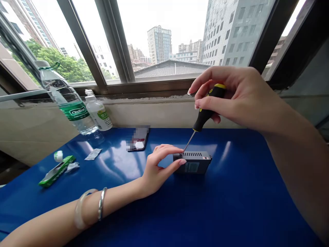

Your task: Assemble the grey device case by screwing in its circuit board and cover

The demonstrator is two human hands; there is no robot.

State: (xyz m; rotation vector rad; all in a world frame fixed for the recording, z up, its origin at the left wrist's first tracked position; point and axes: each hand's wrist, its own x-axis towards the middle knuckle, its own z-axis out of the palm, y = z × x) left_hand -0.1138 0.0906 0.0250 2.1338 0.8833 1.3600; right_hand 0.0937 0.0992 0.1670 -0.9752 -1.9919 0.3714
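A small dark box with a row of vent slots [195,163] stands on the blue table. My left hand [159,166] grips its left end between thumb and fingers; a pale bangle and a silver one circle that wrist. In my right hand [231,92] is a screwdriver [204,116] with a black and yellow handle, held tilted. Its metal shaft slants down to the left, and the tip meets the box's top near the left end, close to my left fingertips. Whether the tip sits in a screw is too small to tell.
Behind the box lies a phone [138,139]. At the back left stand a large water bottle [74,106] and a smaller white bottle [99,111]. A green wrapper [56,171] and a paper scrap [93,154] lie at the left. A window ledge [154,99] runs behind the table.
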